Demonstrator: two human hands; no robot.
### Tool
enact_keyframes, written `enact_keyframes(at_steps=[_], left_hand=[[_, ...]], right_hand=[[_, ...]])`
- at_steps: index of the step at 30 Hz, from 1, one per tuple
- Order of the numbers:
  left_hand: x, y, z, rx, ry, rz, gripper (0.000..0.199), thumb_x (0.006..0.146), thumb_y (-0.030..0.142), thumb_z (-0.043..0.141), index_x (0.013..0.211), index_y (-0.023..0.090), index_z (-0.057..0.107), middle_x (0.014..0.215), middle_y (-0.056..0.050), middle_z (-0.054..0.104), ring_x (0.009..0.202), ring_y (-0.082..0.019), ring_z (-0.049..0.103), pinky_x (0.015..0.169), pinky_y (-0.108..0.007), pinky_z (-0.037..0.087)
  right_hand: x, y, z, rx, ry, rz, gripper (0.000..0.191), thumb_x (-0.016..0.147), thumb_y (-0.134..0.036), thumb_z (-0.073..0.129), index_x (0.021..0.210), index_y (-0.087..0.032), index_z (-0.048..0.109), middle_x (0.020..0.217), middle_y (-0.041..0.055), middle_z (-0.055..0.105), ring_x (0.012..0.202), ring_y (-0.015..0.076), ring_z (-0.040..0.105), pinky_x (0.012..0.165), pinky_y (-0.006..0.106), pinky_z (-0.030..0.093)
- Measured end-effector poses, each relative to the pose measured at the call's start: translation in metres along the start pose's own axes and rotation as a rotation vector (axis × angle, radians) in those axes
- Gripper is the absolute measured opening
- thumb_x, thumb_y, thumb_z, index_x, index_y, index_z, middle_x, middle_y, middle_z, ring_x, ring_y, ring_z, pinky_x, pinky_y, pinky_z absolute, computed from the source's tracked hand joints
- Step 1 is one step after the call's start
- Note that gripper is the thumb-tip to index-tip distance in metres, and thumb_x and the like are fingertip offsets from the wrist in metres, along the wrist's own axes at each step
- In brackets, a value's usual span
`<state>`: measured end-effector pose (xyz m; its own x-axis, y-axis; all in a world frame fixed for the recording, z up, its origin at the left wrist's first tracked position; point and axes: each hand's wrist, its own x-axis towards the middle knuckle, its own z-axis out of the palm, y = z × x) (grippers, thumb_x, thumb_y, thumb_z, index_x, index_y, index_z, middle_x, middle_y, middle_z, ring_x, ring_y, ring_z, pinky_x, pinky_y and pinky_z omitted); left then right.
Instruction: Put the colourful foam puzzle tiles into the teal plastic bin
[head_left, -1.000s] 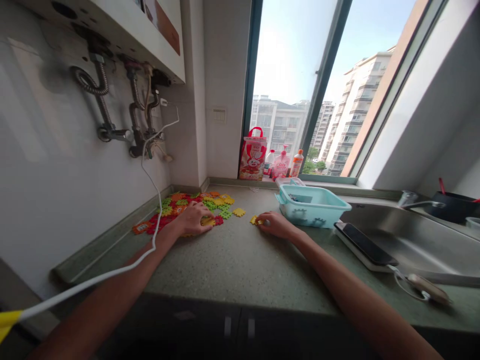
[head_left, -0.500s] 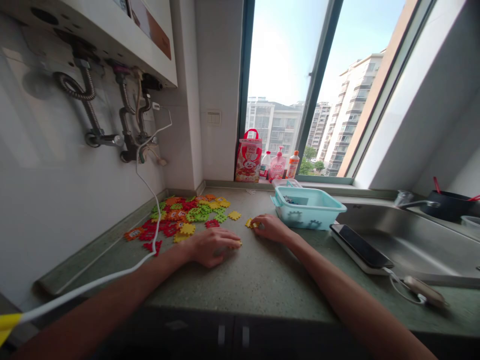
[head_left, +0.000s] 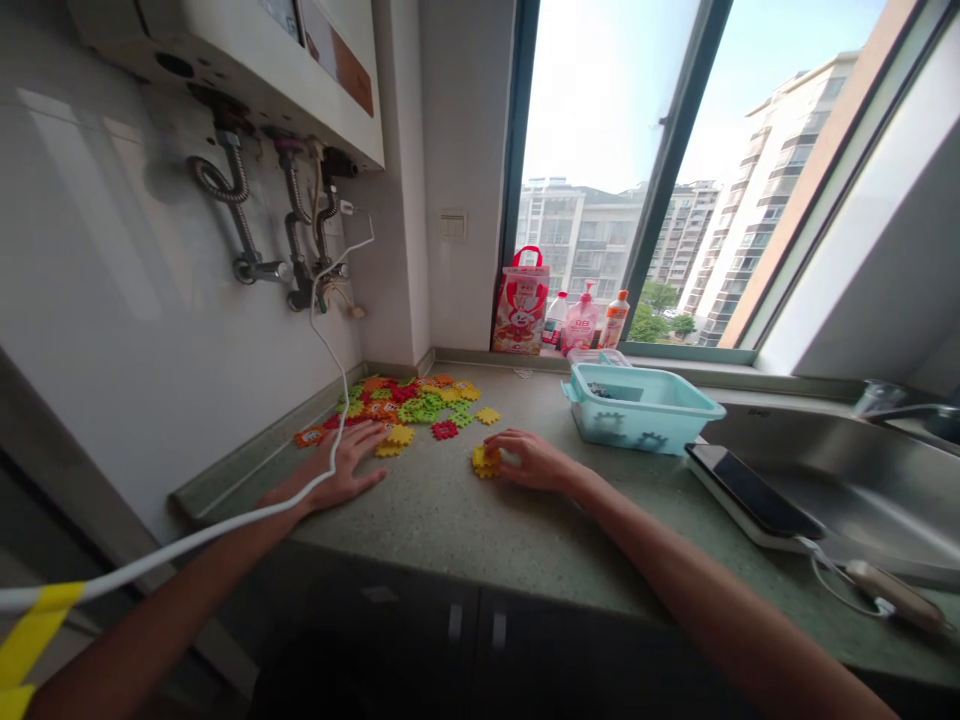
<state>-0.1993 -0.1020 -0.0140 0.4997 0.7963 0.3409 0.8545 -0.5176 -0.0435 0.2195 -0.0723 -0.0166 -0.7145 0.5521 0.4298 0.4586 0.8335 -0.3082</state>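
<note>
My left hand [head_left: 346, 470] lies palm down with its fingers stretched out, touching the near edge of a heap of notched plastic puzzle pieces [head_left: 422, 406] in red, orange, green and yellow. Two yellow pieces [head_left: 395, 439] sit just beside its fingertips. My right hand [head_left: 531, 461] has its fingers closed on yellow puzzle pieces [head_left: 484, 463] at the counter surface; how many is hard to tell. Between the hands, a red piece [head_left: 445, 430] and a single yellow piece [head_left: 487, 415] rest apart from the heap.
A light blue plastic tub [head_left: 641, 425] holding dark items stands right of my right hand. Beyond it are a phone [head_left: 754, 497] with a cable and a steel sink [head_left: 847, 480]. A white cable [head_left: 225, 532] crosses over my left wrist. Bottles [head_left: 581, 322] line the windowsill.
My left hand has moved left from mid-counter to the heap, its fingers now spread. The right hand stays near the same spot with its yellow pieces. The camera view has shifted.
</note>
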Motion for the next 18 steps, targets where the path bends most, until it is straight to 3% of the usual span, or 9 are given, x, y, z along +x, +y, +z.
enact_keyframes(at_steps=[4, 7, 10, 14, 18], left_hand=[[-0.002, 0.016, -0.004, -0.040, -0.090, 0.034, 0.060, 0.099, 0.057, 0.055, 0.150, 0.026, 0.060, 0.157, -0.008, 0.057, 0.146, -0.033, 0.049, 0.123, -0.053, 0.033], [-0.005, 0.039, -0.012, -0.068, -0.107, 0.011, 0.056, 0.097, 0.053, 0.057, 0.145, 0.026, 0.065, 0.154, -0.007, 0.060, 0.143, -0.032, 0.053, 0.123, -0.052, 0.034], [-0.010, 0.060, -0.018, -0.135, -0.114, 0.079, 0.057, 0.097, 0.052, 0.059, 0.149, 0.027, 0.062, 0.156, -0.005, 0.058, 0.143, -0.030, 0.053, 0.124, -0.047, 0.036], [-0.003, 0.083, -0.021, -0.222, -0.149, 0.239, 0.061, 0.094, 0.045, 0.063, 0.152, 0.027, 0.057, 0.158, -0.004, 0.055, 0.145, -0.029, 0.051, 0.124, -0.045, 0.039], [0.024, 0.100, -0.017, -0.268, -0.154, 0.400, 0.067, 0.091, 0.037, 0.065, 0.156, 0.026, 0.053, 0.161, -0.005, 0.051, 0.146, -0.031, 0.049, 0.124, -0.046, 0.039]], right_hand=[[0.001, -0.008, -0.001, 0.017, -0.057, 0.040, 0.021, 0.089, -0.031, 0.075, 0.110, -0.028, 0.076, 0.114, 0.0053, 0.077, 0.108, 0.0242, 0.071, 0.100, 0.037, 0.053], [0.001, -0.009, -0.002, -0.042, -0.042, 0.115, 0.018, 0.084, -0.029, 0.079, 0.102, -0.028, 0.078, 0.104, 0.0037, 0.077, 0.099, 0.0228, 0.071, 0.092, 0.034, 0.054], [0.000, -0.005, -0.007, -0.099, -0.028, 0.116, 0.021, 0.080, -0.028, 0.082, 0.101, -0.027, 0.078, 0.101, 0.0036, 0.077, 0.094, 0.0224, 0.070, 0.089, 0.033, 0.053], [-0.004, 0.005, -0.020, -0.147, 0.136, 0.071, 0.020, 0.083, -0.029, 0.082, 0.103, -0.025, 0.078, 0.103, 0.0063, 0.077, 0.097, 0.0245, 0.069, 0.090, 0.036, 0.052], [-0.003, 0.006, -0.025, -0.139, 0.276, 0.022, 0.020, 0.090, -0.032, 0.078, 0.109, -0.025, 0.075, 0.105, 0.0074, 0.077, 0.100, 0.0246, 0.069, 0.094, 0.039, 0.052]])
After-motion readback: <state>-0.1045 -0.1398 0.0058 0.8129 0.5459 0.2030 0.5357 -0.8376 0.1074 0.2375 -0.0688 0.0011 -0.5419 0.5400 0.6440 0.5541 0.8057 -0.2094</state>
